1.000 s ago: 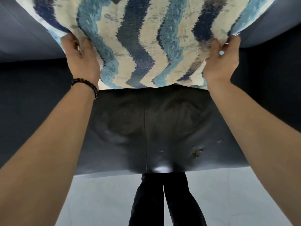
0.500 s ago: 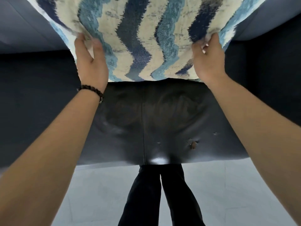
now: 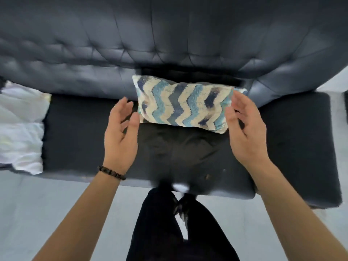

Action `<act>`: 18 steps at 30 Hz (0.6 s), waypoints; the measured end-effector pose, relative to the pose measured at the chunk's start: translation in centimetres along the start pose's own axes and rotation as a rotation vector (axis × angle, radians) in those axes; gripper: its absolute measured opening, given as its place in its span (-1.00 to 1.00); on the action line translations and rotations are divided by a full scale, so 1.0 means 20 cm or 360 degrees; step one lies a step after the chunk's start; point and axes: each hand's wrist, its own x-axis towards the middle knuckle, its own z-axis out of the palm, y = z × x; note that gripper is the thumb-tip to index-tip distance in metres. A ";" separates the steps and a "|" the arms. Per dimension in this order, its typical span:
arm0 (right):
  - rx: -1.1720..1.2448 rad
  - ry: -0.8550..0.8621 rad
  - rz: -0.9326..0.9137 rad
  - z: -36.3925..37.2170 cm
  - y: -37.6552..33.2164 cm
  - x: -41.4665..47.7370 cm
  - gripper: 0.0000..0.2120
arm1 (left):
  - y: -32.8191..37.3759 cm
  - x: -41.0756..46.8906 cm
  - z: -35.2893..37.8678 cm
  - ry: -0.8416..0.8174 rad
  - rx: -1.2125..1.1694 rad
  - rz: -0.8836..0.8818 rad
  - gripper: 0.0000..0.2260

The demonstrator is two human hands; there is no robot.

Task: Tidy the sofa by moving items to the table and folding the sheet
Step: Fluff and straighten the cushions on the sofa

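Cushion (image 3: 183,105) propped against sofa (image 3: 169,40) back; left hand (image 3: 120,132) and right hand (image 3: 244,129) flanking it, fingers spread, holding nothing.

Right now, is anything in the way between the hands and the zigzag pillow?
No, nothing visible. The left hand and right hand are open on either side of the zigzag cushion, which leans against the sofa backrest. Only bare seat lies between. The white sheet is far left.
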 end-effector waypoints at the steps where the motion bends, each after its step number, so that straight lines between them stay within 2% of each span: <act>1: 0.0032 -0.0031 0.0013 -0.07 -0.10 -0.11 -0.58 | 0.08 -0.14 -0.11 0.0029 0.0021 -0.0039 -0.63; 4: 0.0106 -0.0118 -0.0010 -0.24 -0.29 -0.44 -0.59 | 0.22 -0.58 -0.39 0.0181 0.0055 -0.0126 -0.64; 9: 0.0283 -0.0201 0.0078 -0.30 -0.35 -0.90 -0.60 | 0.23 -1.27 -0.62 0.0580 0.0088 -0.0305 -0.64; 13: 0.0346 -0.0415 0.0064 -0.17 -0.40 -1.12 -0.54 | 0.20 -1.65 -0.80 0.0813 0.0085 -0.0418 -0.59; 18: 0.0299 -0.0804 -0.0217 0.14 -0.63 -1.37 -0.54 | 0.12 -2.08 -1.14 0.1259 0.0015 -0.0424 -0.57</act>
